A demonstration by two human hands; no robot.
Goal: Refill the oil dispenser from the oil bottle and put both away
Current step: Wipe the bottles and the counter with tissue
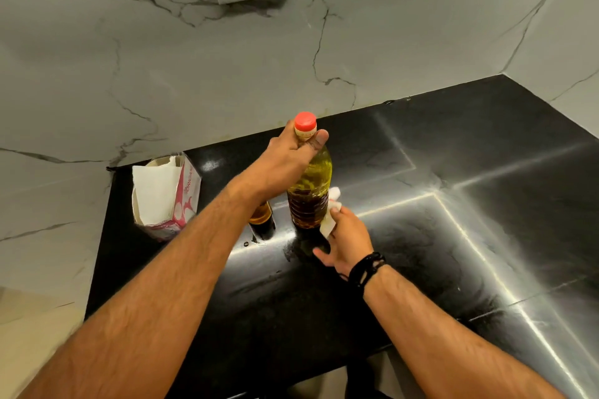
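Left hand (285,155) grips the oil bottle (311,185) neck; right hand (346,236), at 3 o'clock, pinches a tissue (328,225) against it.

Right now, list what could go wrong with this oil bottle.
1. The left hand grips the oil bottle only near its red cap; if oily, it may slip.
2. The right hand wiping low with tissue could tip it.
3. The oil dispenser stands close beside it and might get knocked.
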